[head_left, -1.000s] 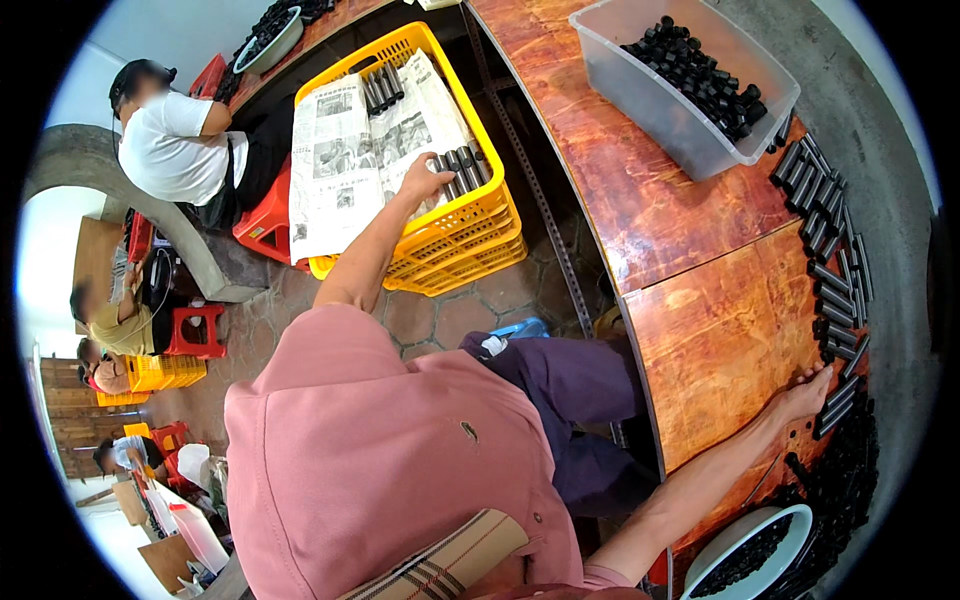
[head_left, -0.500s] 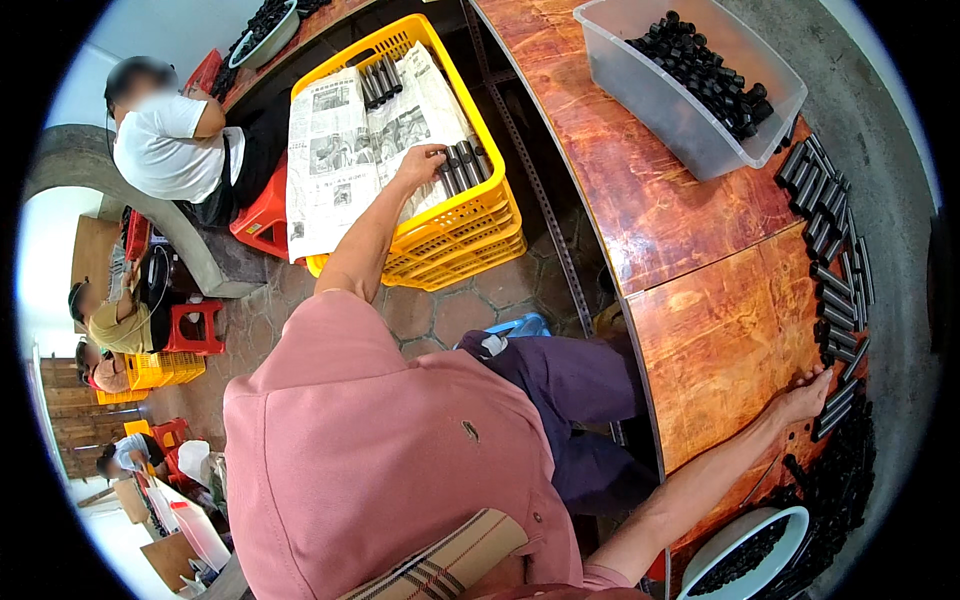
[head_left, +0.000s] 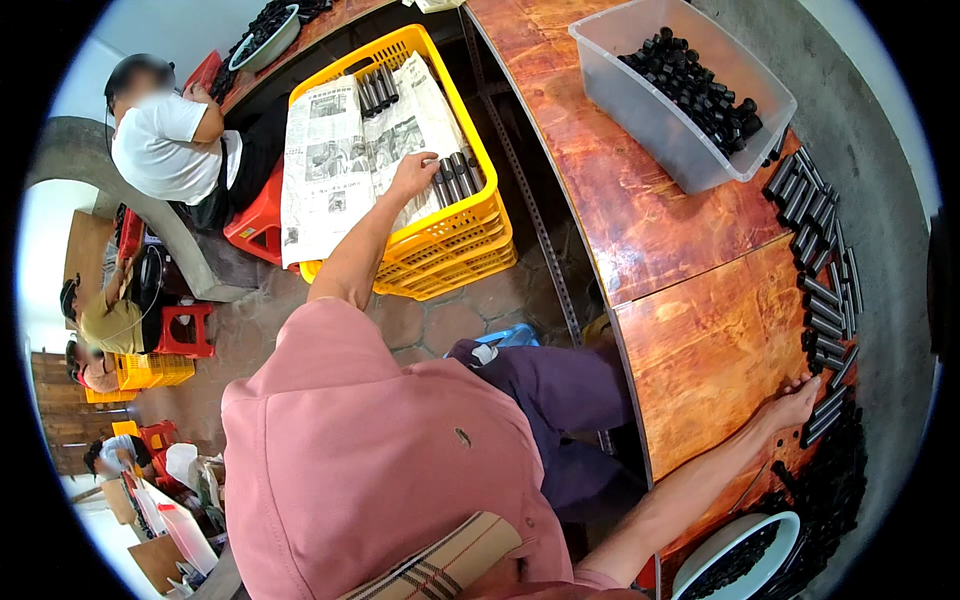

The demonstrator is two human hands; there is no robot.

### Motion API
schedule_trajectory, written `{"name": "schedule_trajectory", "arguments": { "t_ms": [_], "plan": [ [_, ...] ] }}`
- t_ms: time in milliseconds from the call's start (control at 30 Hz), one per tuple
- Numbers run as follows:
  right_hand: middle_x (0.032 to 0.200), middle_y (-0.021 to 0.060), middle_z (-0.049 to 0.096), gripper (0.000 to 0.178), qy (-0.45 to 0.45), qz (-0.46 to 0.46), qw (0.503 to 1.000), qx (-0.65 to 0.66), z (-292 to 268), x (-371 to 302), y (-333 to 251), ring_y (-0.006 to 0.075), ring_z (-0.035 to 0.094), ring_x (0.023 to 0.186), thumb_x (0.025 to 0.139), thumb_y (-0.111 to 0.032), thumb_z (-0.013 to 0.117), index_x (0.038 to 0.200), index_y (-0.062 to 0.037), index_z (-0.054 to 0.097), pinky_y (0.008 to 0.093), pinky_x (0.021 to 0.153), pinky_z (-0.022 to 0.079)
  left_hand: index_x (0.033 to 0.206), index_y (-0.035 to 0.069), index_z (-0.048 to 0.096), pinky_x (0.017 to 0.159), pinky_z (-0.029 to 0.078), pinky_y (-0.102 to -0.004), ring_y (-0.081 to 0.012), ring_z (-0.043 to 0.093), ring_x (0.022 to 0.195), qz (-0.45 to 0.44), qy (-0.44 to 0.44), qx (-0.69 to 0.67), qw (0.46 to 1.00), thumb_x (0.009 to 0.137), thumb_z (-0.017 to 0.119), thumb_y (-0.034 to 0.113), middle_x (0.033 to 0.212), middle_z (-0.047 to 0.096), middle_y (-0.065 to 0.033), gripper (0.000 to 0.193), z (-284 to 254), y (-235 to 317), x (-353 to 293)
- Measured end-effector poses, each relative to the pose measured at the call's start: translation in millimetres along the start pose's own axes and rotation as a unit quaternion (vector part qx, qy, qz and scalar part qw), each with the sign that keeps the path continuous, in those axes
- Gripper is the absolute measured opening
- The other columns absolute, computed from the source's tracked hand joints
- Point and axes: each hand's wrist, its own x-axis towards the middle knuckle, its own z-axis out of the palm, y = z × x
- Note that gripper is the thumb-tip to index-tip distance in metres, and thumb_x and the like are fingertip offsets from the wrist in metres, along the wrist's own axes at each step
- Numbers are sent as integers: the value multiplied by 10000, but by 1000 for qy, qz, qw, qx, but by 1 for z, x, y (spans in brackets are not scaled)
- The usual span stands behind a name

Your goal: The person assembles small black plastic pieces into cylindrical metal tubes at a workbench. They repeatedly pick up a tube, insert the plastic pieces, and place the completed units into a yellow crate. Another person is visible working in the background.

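Note:
My left hand (head_left: 412, 176) reaches over a yellow crate (head_left: 487, 215), its fingers closed at the upper end of the leftmost of several black tubes (head_left: 459, 176) lying side by side. Sheets of newspaper (head_left: 330, 185) line the crate beneath them. A second small row of black tubes (head_left: 377, 92) lies farther back on the same paper. At the right, my right hand (head_left: 795, 402) rests at the wooden table's far edge with curled fingers, beside a line of black tubes (head_left: 826, 318); what is between those fingers is hidden.
On the wooden table (head_left: 700, 350) stands a translucent bin (head_left: 660, 130) with short black pieces. A pale basin (head_left: 735, 560) and a heap of black parts (head_left: 825, 490) are at the lower right. A person in white (head_left: 175, 145) sits by the crate; other people sit farther left.
The whole view has shifted slightly. Both hands stay at the same places, the left at the crate's tubes and the right by the table's row of tubes.

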Motion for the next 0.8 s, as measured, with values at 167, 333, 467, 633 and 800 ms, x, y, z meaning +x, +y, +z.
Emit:
{"name": "schedule_trajectory", "arguments": {
  "t_ms": [167,333,467,633,800],
  "plan": [
    [810,14,621,323,7,12,1000,-28,10,-10,-13,86,496,642,1012,-308,611,995,7,677,258,514,395,1364,35,562,974,471,-403,-331,620,1107,127,-24,102,986,965,512,191,1325,586,-253,432,3,-5,20],
    [809,13,614,336,3,5,1000,-16,9,-8,-10,84,491,636,1016,-320,603,982,7,675,258,507,394,1511,-41,286,1172,316,-409,-383,366,1422,203,-132,136,961,994,485,252,1531,361,-274,626,16,9,22],
    [794,11,607,345,12,11,999,-31,8,-16,-17,83,489,632,1019,-326,596,946,4,670,253,505,389,1557,21,212,1200,232,-505,-357,261,1480,160,-117,255,946,1024,445,454,1605,260,-201,725,17,32,-7],
    [749,9,596,357,-6,-3,1000,-9,1,-7,-7,91,493,628,1002,-343,620,928,3,672,248,530,392,1542,43,255,1151,284,-548,-359,341,1434,193,-68,249,947,995,501,485,1546,358,-196,745,20,25,-11],
    [821,56,667,234,14,49,999,-13,17,-17,-15,151,611,719,965,-226,625,964,-4,699,285,626,480,1282,78,572,958,474,-445,-372,584,1125,216,9,72,974,870,627,325,1218,615,-194,483,20,33,1]
  ]
}}
